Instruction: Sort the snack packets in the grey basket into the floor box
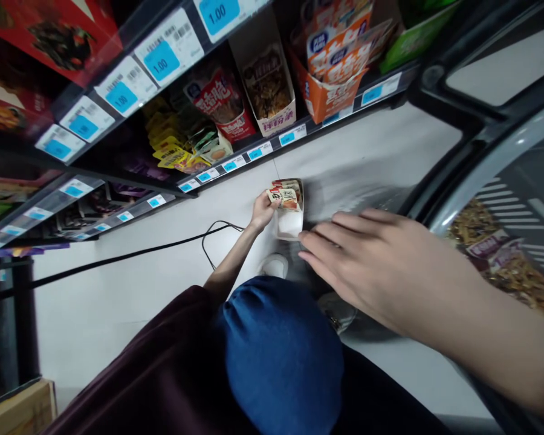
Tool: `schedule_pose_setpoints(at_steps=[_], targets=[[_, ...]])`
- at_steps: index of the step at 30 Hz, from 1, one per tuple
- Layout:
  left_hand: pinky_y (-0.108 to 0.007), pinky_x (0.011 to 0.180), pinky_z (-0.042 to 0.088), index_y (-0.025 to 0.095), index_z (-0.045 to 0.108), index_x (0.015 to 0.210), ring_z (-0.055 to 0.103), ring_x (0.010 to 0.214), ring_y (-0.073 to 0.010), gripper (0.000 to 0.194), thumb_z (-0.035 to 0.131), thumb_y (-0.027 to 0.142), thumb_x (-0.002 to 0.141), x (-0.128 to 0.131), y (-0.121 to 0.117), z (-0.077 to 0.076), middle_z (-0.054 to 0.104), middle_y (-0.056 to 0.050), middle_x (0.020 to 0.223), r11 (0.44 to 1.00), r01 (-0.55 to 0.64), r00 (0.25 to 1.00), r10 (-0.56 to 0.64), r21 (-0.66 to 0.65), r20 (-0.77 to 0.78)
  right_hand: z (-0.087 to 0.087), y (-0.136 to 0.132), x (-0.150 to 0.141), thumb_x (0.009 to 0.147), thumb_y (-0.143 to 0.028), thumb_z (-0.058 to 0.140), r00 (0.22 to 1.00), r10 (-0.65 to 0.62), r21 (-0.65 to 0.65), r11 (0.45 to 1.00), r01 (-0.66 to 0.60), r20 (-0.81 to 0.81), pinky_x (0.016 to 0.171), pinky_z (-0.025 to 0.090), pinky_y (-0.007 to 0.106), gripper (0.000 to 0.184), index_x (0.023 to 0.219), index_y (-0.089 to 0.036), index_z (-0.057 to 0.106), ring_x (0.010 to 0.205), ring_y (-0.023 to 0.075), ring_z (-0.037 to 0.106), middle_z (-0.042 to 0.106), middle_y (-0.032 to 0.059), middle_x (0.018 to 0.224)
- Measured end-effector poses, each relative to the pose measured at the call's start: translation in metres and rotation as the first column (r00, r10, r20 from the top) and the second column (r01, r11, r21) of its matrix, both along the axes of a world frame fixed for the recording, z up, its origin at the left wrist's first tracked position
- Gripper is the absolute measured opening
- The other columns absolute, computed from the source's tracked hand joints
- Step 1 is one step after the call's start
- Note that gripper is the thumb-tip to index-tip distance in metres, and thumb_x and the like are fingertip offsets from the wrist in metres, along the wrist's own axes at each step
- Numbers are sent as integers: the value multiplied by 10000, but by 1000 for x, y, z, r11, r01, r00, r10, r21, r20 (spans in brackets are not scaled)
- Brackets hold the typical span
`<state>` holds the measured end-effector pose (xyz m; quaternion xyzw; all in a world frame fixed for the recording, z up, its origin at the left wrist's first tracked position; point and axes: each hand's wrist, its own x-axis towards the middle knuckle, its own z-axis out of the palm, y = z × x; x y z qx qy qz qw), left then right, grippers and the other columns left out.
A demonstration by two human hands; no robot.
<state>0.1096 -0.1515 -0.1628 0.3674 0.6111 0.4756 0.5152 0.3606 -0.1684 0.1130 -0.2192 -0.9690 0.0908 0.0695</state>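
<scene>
One black cable (131, 266) trails left of our left hand (263, 211), which grips one cream packet (286, 199) with red lettering and a brown food picture, at the upper end of one white box (291, 226). Right of that grip, our right hand (367, 257) spreads open, contact with the box unclear, beside one cart (494, 160) holding at least one brown-and-purple bag (503, 251).

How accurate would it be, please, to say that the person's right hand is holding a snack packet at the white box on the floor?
Not quite: the head view shows the left hand holding the snack packet at the white box on the floor. The right hand is held out with its fingers extended.
</scene>
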Motion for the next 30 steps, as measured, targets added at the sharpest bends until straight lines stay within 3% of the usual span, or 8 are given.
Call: schedule_pose_setpoints(at_steps=[5, 10, 15, 19, 25, 30], targets=[[-326, 866, 533, 198, 593, 898, 653, 875, -152, 298, 792, 417, 868, 2, 7, -17, 750, -22, 891, 999, 46, 975, -45, -2, -219, 0, 0, -1, 985, -216, 629, 1000, -5, 8, 1000, 5, -11, 779, 499, 398, 246, 1187, -117, 729, 946, 276, 689, 744, 111, 1027], [-371, 965, 490, 151, 584, 1124, 546, 945, -138, 275, 763, 225, 929, -1, 4, -18, 680, -46, 1087, 989, 125, 871, -74, 73, -487, 3, 1, 0, 945, -172, 633, 1000, 12, -5, 1000, -12, -11, 745, 541, 398, 237, 1146, -138, 754, 942, 286, 711, 765, 109, 1061], [-399, 1101, 445, 178, 589, 1190, 503, 1167, -176, 309, 756, 249, 940, -2, -2, -16, 574, -75, 1222, 957, 209, 757, -27, 203, -652, 3, 2, 0, 937, -127, 593, 1000, 20, -2, 1000, -20, -1, 734, 577, 404, 304, 1198, -141, 750, 942, 290, 723, 768, 112, 1072], [-425, 1105, 457, 207, 632, 1095, 520, 1184, -203, 123, 664, 251, 985, -3, -8, -12, 545, -85, 1185, 920, 241, 702, 54, 308, -710, 3, 1, -1, 942, -108, 545, 1000, 26, -9, 1000, -25, 10, 740, 602, 420, 317, 1175, -138, 759, 955, 297, 724, 763, 123, 1065], [-447, 1016, 514, 245, 690, 1001, 580, 1147, -244, 82, 666, 207, 932, -2, -12, -4, 582, -90, 1159, 880, 237, 670, 160, 413, -725, 1, 2, -1, 936, -133, 567, 999, 28, 20, 999, -28, -17, 738, 622, 425, 302, 1173, -115, 753, 931, 295, 718, 752, 137, 1040], [-458, 984, 534, 231, 663, 979, 597, 1086, -232, 82, 598, 276, 1002, 10, -14, 21, 583, -89, 1109, 849, 192, 687, 242, 493, -685, 3, 1, -2, 922, -102, 591, 997, 33, -4, 999, -33, -67, 770, 630, 450, 250, 1113, -125, 751, 958, 303, 710, 748, 120, 1054]])
